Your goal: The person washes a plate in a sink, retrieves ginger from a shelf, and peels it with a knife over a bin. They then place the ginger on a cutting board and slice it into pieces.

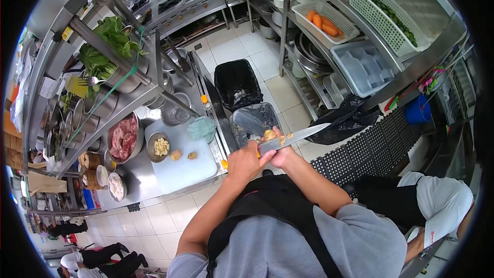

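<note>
My left hand (243,161) is wrapped round the yellow handle of a large kitchen knife (303,133). The broad blade points right and away from me, across my right hand. Fingers of my right hand (280,157) close on a knobbly, partly peeled piece of ginger (269,135), held beside the blade. Both hands are over a bin lined with clear plastic (254,115). To the left, two more ginger pieces (176,154) lie on a white cutting board (180,175). A metal bowl of pale peeled pieces (161,146) and a crumpled greenish plastic bag (202,129) are also on the board.
A black-lined bin (237,83) stands beyond the clear-lined one. Bowls of raw meat (123,138) and pale food (117,186) sit on the steel counter. Shelving at right carries a basket of carrots (324,22). A co-worker (437,201) bends close on my right, near a black mat (370,146).
</note>
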`<action>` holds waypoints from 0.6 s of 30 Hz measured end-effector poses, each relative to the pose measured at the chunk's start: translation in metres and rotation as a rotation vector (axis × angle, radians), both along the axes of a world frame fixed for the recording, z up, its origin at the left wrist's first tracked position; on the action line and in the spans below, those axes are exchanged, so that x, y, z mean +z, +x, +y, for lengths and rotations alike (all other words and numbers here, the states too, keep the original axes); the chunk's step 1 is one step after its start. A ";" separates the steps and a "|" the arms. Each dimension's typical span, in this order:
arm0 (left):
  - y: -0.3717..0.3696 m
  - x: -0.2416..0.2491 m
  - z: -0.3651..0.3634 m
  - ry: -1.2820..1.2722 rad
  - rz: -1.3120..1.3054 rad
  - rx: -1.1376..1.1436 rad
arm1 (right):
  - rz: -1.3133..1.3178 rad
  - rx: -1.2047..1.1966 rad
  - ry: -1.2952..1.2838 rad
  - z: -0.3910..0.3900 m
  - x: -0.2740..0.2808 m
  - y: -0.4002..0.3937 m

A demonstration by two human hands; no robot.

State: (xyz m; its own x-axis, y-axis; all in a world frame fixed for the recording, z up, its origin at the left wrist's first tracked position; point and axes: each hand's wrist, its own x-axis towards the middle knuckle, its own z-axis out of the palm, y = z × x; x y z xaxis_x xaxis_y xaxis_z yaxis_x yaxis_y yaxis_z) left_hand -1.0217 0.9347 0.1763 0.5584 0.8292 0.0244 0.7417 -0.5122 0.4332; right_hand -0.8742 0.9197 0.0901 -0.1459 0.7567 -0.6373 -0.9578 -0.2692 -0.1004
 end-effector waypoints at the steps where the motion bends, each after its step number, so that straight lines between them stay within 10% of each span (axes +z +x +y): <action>1: 0.002 0.000 0.000 0.013 0.003 -0.003 | 0.005 0.001 -0.030 0.000 -0.002 -0.001; 18: -0.022 -0.023 0.020 -0.128 0.134 0.062 | -0.184 -0.056 0.123 -0.008 0.019 0.015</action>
State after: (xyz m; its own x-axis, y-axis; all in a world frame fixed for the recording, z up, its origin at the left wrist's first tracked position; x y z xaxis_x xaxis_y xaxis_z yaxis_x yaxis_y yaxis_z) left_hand -1.0440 0.9548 0.1537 0.4973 0.8538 -0.1543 0.8254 -0.4108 0.3872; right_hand -0.8588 0.9114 0.1088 0.0085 0.8339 -0.5518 -0.9335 -0.1912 -0.3033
